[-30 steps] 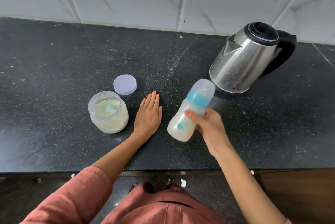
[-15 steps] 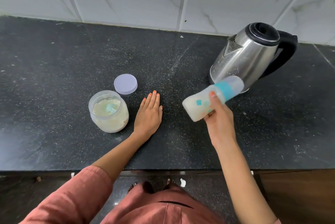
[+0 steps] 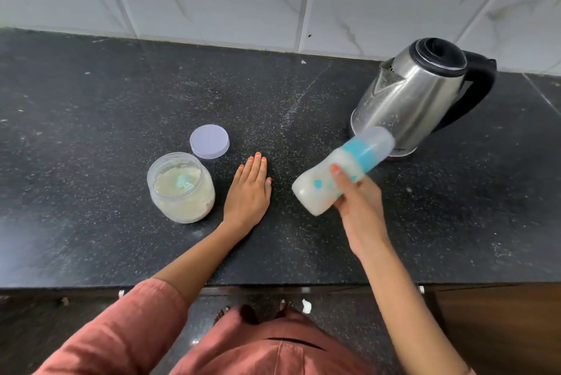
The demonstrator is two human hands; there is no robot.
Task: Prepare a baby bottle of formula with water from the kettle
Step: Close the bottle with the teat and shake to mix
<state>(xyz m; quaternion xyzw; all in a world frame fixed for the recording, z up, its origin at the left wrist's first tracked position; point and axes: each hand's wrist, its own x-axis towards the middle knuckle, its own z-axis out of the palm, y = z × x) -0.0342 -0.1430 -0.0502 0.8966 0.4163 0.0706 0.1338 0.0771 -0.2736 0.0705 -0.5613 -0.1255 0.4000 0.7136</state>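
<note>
The right hand holds a tilted baby bottle above the counter; the left hand rests flat.

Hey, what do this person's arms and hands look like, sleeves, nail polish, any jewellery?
The left arm wears a loose rust-pink sleeve ending near the elbow; below it the forearm is bare. The right arm is bare almost to the frame's edge. The nails of the left hand and the right hand are painted orange. No ring, watch or bangle shows.

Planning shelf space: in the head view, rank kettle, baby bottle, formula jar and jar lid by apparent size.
Kettle.
Baby bottle and formula jar: alike; the bottle is held nearer the camera, so unranked.
Jar lid.
</note>
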